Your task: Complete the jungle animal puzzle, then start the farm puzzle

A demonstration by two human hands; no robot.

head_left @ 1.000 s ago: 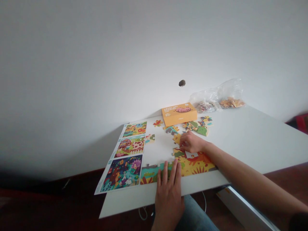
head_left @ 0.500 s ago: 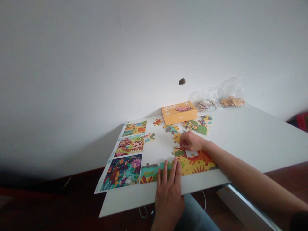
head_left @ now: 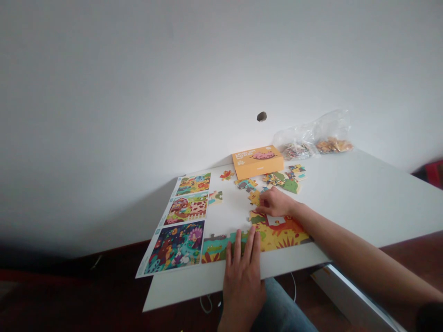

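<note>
- Our left hand [head_left: 242, 281] lies flat, fingers slightly spread, on the near edge of the partly joined jigsaw puzzle [head_left: 280, 236], which sits along the near side of the white tabletop [head_left: 363, 198].
- Our right hand [head_left: 275, 202] is at the puzzle's far edge, fingers bent together; we cannot tell whether its grip pinches a piece.
- Loose puzzle pieces [head_left: 290, 186] lie beyond that hand, near the orange puzzle box [head_left: 259, 163].
- To our left we see the picture sheet [head_left: 176, 226], overhanging the tabletop.
- Two clear plastic bags [head_left: 332, 138] of pieces rest at the back.
</note>
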